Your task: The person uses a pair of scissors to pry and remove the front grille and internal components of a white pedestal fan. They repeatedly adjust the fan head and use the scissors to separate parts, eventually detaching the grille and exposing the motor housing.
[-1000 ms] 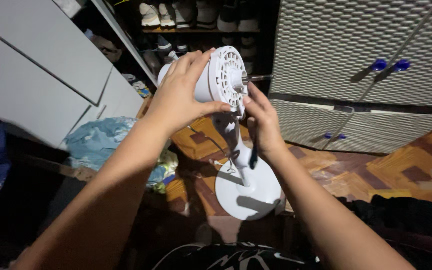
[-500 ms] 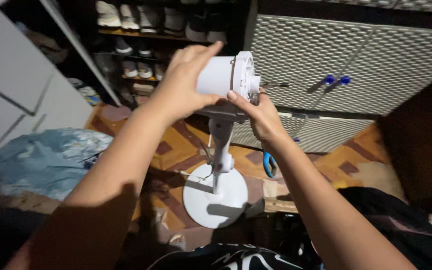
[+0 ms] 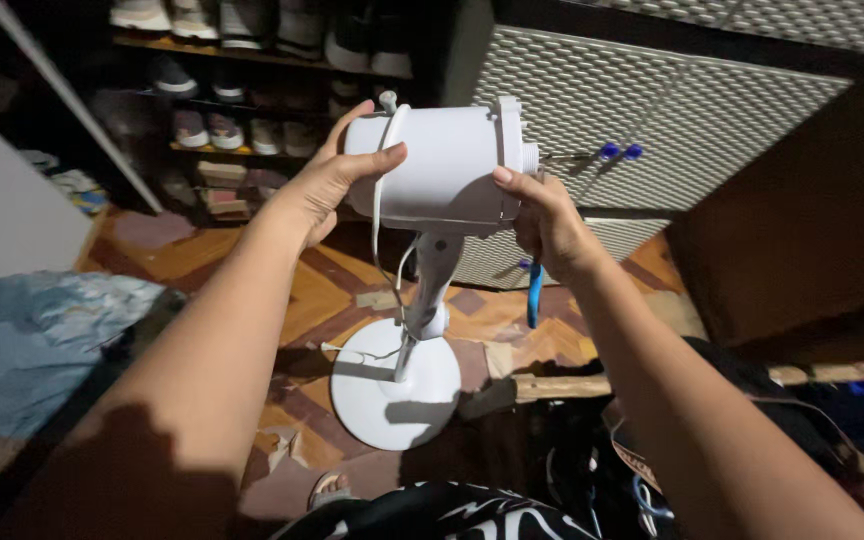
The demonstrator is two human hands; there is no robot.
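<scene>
Dim shoe-shelf corner: your fan head (image 3: 442,165) now sits turned side-on at upper centre.
Left hand (image 3: 327,180) clasps its rear, right hand (image 3: 547,220) grips its front rim, blue tool (image 3: 533,290) dangling below.

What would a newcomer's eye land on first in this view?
At the centre top, the white cylindrical plastic fan motor housing, with no blades or grille, is gripped by the left hand at its rear and the right hand at its front. Below it the white stem runs down to the round white base on the patterned wooden floor. A blue-handled tool hangs from the right hand.
</scene>
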